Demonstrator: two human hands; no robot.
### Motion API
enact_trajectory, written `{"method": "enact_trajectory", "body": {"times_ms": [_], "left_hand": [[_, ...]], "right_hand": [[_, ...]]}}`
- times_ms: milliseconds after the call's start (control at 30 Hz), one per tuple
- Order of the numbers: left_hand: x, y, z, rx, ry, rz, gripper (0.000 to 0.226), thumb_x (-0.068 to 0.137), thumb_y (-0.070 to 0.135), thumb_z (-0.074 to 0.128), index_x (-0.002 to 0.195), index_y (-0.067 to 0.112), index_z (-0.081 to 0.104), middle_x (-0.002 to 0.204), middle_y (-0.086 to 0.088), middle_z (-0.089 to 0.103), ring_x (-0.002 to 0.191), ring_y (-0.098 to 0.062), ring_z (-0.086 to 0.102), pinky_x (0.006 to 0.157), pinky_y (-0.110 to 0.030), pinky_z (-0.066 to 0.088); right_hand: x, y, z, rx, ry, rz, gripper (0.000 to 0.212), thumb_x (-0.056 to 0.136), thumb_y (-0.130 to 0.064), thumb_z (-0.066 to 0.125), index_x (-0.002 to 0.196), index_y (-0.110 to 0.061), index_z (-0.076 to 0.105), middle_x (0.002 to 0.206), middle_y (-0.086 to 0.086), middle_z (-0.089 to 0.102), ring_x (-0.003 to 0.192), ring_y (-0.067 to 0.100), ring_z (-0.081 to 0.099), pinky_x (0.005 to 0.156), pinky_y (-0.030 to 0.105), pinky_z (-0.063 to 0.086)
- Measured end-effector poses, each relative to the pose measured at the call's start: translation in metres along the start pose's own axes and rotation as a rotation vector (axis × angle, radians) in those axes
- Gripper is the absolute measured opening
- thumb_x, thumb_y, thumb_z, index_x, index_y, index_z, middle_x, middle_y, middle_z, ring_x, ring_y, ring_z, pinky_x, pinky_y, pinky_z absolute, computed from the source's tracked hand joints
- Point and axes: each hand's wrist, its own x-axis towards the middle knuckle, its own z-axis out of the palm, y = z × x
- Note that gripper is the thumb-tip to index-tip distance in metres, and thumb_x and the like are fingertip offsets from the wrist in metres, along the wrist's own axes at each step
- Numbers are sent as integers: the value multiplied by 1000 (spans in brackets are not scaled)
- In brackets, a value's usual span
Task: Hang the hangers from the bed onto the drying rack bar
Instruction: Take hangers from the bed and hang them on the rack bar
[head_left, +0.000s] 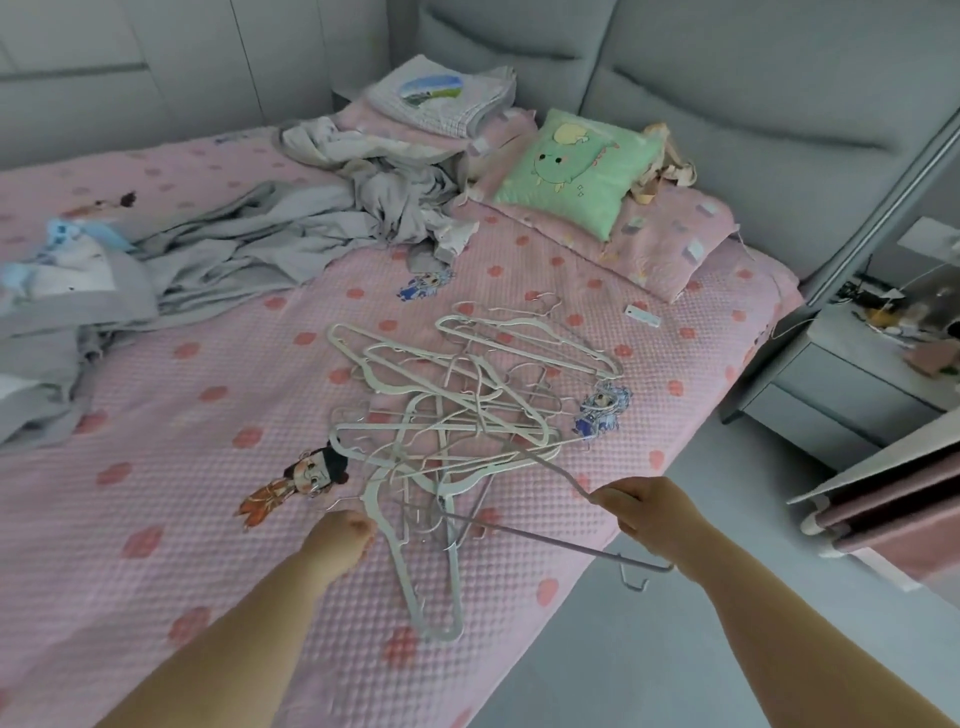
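A tangled pile of white hangers lies on the pink bed near its right edge. My right hand grips a thin grey hanger that is lifted off the pile and reaches past the bed's edge. My left hand is at the pile's near left corner, fingers curled by a white hanger's hook; whether it holds the hook I cannot tell. At the right edge, a pink cloth hangs over what looks like the drying rack, only partly in view.
Crumpled grey bedding covers the bed's far left. A green cushion and pink pillows sit by the grey headboard. A small white remote lies beyond the pile. A grey nightstand stands right of the bed, with grey floor before it.
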Motion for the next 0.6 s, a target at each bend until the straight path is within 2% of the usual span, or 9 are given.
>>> {"method": "enact_trajectory", "body": {"times_ms": [67, 100, 167, 233, 300, 333, 400, 500, 600], "left_hand": [[13, 0, 3, 17, -9, -31, 30, 96, 8, 37, 75, 6, 58, 66, -11, 55, 52, -19, 43, 54, -26, 34], [21, 1, 4, 25, -6, -41, 29, 97, 7, 34, 87, 1, 61, 78, -18, 61, 55, -21, 48, 54, -28, 37], [42, 2, 3, 39, 23, -68, 34, 98, 6, 29, 116, -2, 56, 120, -21, 58, 91, -27, 60, 76, -35, 45], [67, 2, 1, -3, 88, -65, 37, 98, 5, 29, 131, 1, 45, 138, -17, 46, 120, -28, 50, 92, -32, 40], [91, 3, -3, -8, 108, -51, 42, 96, 3, 33, 139, 2, 35, 142, -19, 40, 110, -33, 55, 80, -28, 46], [101, 4, -6, -6, 107, -33, 46, 95, 2, 34, 141, 4, 31, 142, -20, 40, 90, -32, 59, 65, -22, 48], [116, 5, -9, -34, 87, -39, 50, 93, -3, 33, 142, 8, 31, 120, -23, 53, 53, -19, 43, 35, -13, 34], [137, 11, -10, -71, 48, -47, 42, 93, -4, 34, 134, 1, 40, 74, -9, 48, 51, -15, 33, 44, -22, 29], [157, 14, -12, -117, 23, -76, 34, 93, -2, 39, 126, -2, 46, 74, -4, 49, 63, -17, 44, 60, -29, 40]], "right_hand": [[17, -4, 0, -13, -2, 4, 24, 90, -12, 54, 88, 9, 66, 32, -8, 34, 24, 4, 29, 32, 7, 25], [26, -5, 1, -27, -10, 8, 24, 90, -13, 54, 89, 8, 67, 29, -9, 35, 25, 3, 31, 33, 7, 27], [45, -5, 3, -52, -18, 22, 28, 90, -16, 54, 88, 10, 66, 28, -9, 38, 26, 2, 33, 35, 7, 29], [63, -1, 2, -62, -13, 46, 33, 89, -19, 55, 89, 13, 64, 31, -8, 39, 26, 4, 31, 35, 8, 28], [75, 5, -1, -41, -31, 86, 31, 89, -19, 56, 87, 10, 65, 33, -7, 38, 28, 6, 25, 35, 9, 23], [80, 7, -3, -19, -46, 107, 26, 89, -18, 56, 83, 4, 68, 33, -7, 36, 30, 6, 23, 35, 10, 22], [88, 8, -5, 25, -83, 139, 19, 90, -15, 55, 78, -9, 69, 34, -7, 34, 33, 6, 22, 35, 11, 21], [99, 11, -8, 59, -114, 166, 19, 90, -13, 54, 78, -14, 69, 36, -6, 30, 34, 6, 20, 35, 11, 19], [110, 14, -10, 76, -126, 187, 20, 91, -12, 54, 78, -14, 70, 39, -4, 27, 38, 8, 17, 35, 11, 18]]}}
